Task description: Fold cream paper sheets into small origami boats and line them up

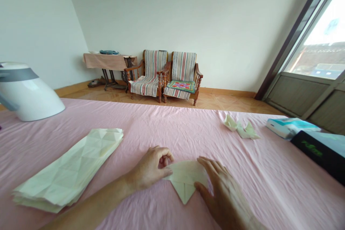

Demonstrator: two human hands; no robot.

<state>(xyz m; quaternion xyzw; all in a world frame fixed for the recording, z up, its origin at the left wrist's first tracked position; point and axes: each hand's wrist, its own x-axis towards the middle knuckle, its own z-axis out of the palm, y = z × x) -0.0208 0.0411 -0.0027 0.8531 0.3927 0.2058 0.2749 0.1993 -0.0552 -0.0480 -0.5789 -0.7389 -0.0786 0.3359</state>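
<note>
A pale folded sheet of paper [185,176] lies on the pink cloth in front of me, its pointed flap toward me and crease lines across it. My left hand [151,167] has its fingers curled and pinches the sheet's left corner with the thumb. On the opposite side, my right hand [223,190] grips the right edge, thumb on the near side and fingers along the far side. To the left is a stack of creased pale paper [72,169]. Two small folded paper pieces [248,131] stand farther back on the right.
A white and grey jug [35,93] stands at the left. At the right are a blue-white tissue pack [292,126] and a black box [318,151]. Beyond the pink-covered table [161,125] are two wooden chairs [183,68] and a small cloth-draped table [107,61].
</note>
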